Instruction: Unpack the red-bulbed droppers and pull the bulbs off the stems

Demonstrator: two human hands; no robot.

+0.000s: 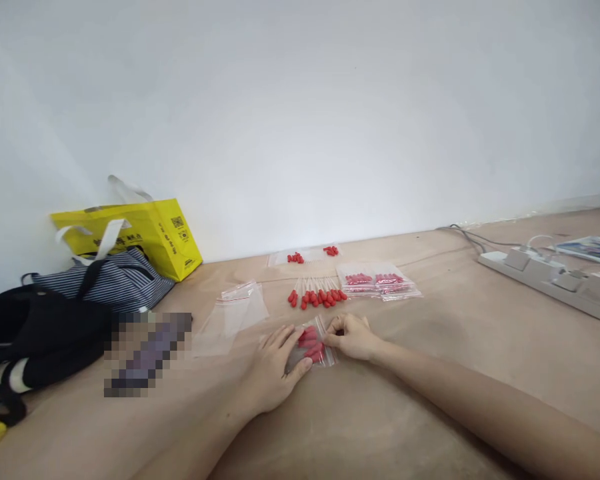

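A small clear zip bag [300, 361] lies on the table with several red-tipped pieces [311, 343] inside. My left hand [275, 370] rests on the bag's left side, thumb and fingers spread. At the bag's right, zip-side edge, my right hand [353, 337] is closed in a pinch on the bag. Just beyond lies a fanned row of loose red-tipped sticks [317, 297] with pale stems. Filled zip bags [407, 287] are stacked to their right. Flat clear bags [230, 320] lie to the left of my left hand.
Farther back, more red pieces [295, 258] lie on clear plastic by the wall. A yellow carrier bag [167, 233], a striped bag [130, 280] and a black bag [55, 333] stand at left. A white power strip [545, 283] with cables is at right.
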